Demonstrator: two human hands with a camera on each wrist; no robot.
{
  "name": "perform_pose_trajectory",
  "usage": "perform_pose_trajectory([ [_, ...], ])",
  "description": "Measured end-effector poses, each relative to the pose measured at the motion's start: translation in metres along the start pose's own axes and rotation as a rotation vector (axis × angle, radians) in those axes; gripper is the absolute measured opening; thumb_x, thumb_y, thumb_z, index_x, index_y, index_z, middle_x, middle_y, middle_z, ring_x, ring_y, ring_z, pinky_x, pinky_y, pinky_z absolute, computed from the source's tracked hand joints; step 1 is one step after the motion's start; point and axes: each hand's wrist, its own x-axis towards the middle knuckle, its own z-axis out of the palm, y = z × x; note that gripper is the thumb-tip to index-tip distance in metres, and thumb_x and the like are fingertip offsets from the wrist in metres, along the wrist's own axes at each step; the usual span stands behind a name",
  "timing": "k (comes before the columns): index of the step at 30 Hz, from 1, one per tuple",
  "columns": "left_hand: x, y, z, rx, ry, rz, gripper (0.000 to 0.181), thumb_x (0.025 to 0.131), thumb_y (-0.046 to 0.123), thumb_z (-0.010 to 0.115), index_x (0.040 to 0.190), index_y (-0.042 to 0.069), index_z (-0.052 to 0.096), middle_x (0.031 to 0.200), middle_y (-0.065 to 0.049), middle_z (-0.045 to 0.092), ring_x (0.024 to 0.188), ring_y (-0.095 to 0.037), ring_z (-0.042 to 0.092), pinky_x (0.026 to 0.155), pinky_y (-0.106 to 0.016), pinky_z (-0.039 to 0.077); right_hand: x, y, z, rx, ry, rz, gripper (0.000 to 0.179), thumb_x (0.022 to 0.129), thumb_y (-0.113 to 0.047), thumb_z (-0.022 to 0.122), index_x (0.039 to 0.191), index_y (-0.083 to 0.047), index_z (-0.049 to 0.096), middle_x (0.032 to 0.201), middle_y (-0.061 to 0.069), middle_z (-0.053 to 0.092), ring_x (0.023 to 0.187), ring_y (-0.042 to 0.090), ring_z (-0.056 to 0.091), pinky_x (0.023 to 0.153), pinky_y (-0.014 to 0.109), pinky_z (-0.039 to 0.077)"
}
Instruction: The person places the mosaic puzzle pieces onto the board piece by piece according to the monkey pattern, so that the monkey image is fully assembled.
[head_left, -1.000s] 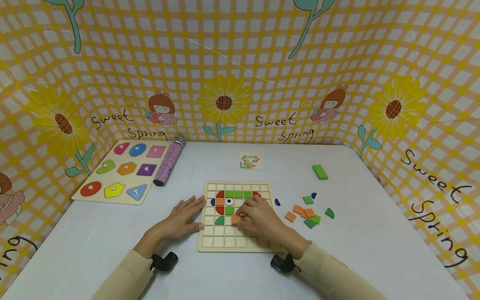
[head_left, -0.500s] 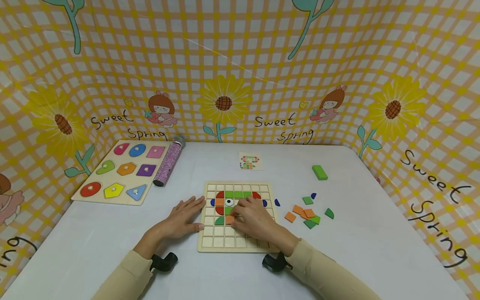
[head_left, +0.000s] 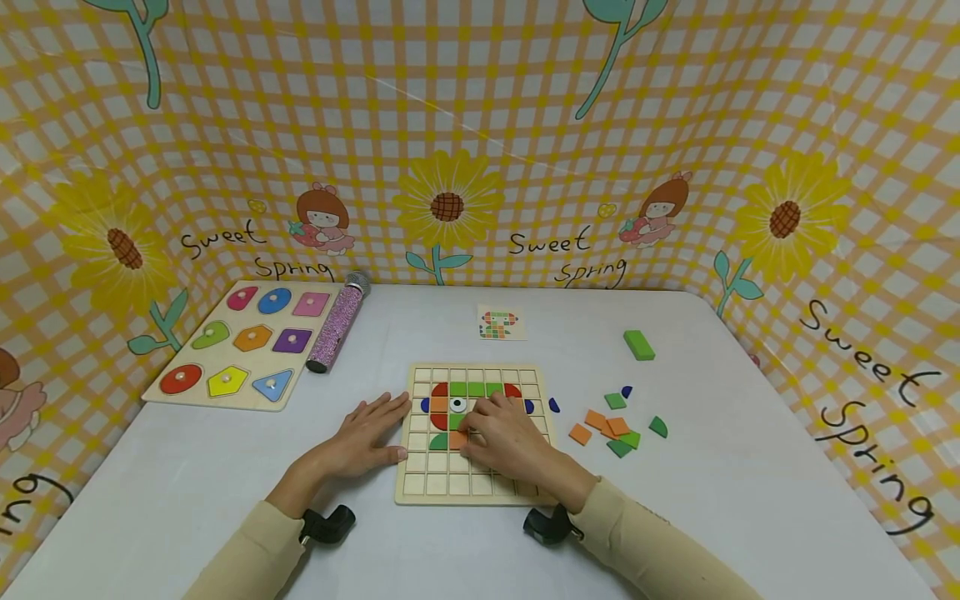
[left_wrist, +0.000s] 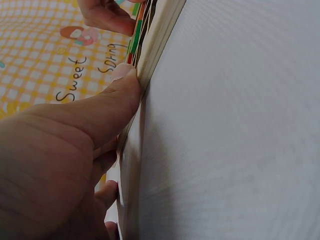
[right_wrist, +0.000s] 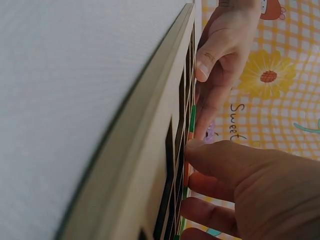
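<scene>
A wooden grid board (head_left: 417, 483) lies on the white table, with coloured tiles set in some of its cells. My right hand (head_left: 513, 437) is over the board's middle, its thumb and fingertips pinching an orange square tile (head_left: 456, 441) in a cell right of a green quarter-circle tile (head_left: 438, 442). In the right wrist view the thumb (right_wrist: 220, 157) touches that tile's edge. My left hand (head_left: 352, 442) rests at the board's left edge, fingers extended and thumb against the side. A round eye tile (head_left: 457, 404) sits above; the right hand hides cells beneath it.
Right of the board lie several loose tiles, among them an orange square (head_left: 580, 433) and a green quarter-circle (head_left: 658, 427). Further back are a green block (head_left: 639, 345) and a pattern card (head_left: 502, 322). A shape puzzle (head_left: 217, 358) and a glittery microphone (head_left: 335, 327) lie at left.
My right hand has moved slightly left with the orange square tile, which now sits beside the green quarter-circle tile. My left hand has stayed put.
</scene>
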Motion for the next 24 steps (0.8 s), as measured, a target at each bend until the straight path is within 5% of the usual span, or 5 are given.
perform_pose_trajectory([
  [10, 0.001, -0.003, 0.001, 0.006, -0.004, 0.007, 0.073, 0.09, 0.036, 0.06, 0.149, 0.007, 0.028, 0.158, -0.01, 0.021, 0.147, -0.038, 0.009, 0.118, -0.06, 0.001, -0.009, 0.009, -0.011, 0.046, -0.011, 0.043, 0.024, 0.078, -0.033, 0.075, 0.097, -0.018, 0.073, 0.096, -0.003, 0.064, 0.092, 0.016, 0.048, 0.08, 0.033, 0.043],
  [24, -0.001, -0.002, 0.0, 0.013, -0.001, 0.016, 0.073, 0.09, 0.035, 0.061, 0.148, 0.006, 0.027, 0.158, -0.011, 0.021, 0.147, -0.038, 0.01, 0.118, -0.06, 0.002, -0.053, 0.063, -0.033, -0.033, 0.03, 0.199, 0.029, 0.076, -0.03, 0.077, 0.099, -0.013, 0.072, 0.097, 0.0, 0.065, 0.089, 0.017, 0.047, 0.076, 0.031, 0.039],
])
